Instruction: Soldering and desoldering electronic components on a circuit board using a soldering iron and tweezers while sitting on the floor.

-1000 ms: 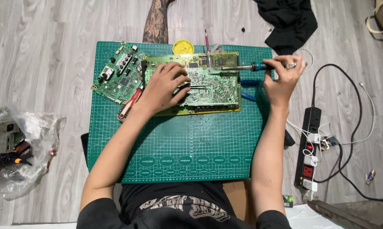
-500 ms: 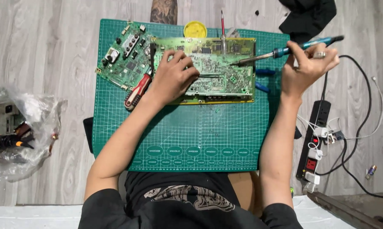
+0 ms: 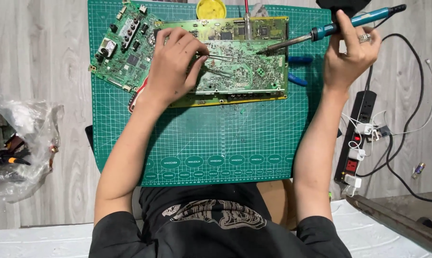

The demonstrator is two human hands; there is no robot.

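On the green gridded cutting mat [image 3: 201, 143] spread over grey wood-look flooring, a large green printed circuit board [image 3: 244, 71] lies solder side up at about twelve o'clock from the person's chest. Left hand [image 3: 173, 64] presses down on the board's left part, fingers curled around thin metal tweezers [image 3: 223, 59] whose tips reach toward the board's middle; how firmly the tweezers are pinched is hard to make out. Right hand [image 3: 350, 55], raised at two o'clock, is clamped around a teal-handled soldering iron [image 3: 330, 29]; its metal tip comes down to the board's upper right area, though actual contact cannot be told.

At eleven o'clock a smaller green circuit board [image 3: 125, 45] sits tilted, touching the large one. A round yellow tin [image 3: 211, 7] at twelve o'clock is cut off by the frame's top edge. Red-handled pliers [image 3: 135, 95] are mostly hidden under the left wrist, and a blue-handled tool [image 3: 297, 71] peeks out beyond the board's right edge. A black power strip [image 3: 357, 138] with tangled cords lies at three o'clock. A crumpled clear plastic bag [image 3: 20, 143] at nine o'clock blurs its contents.
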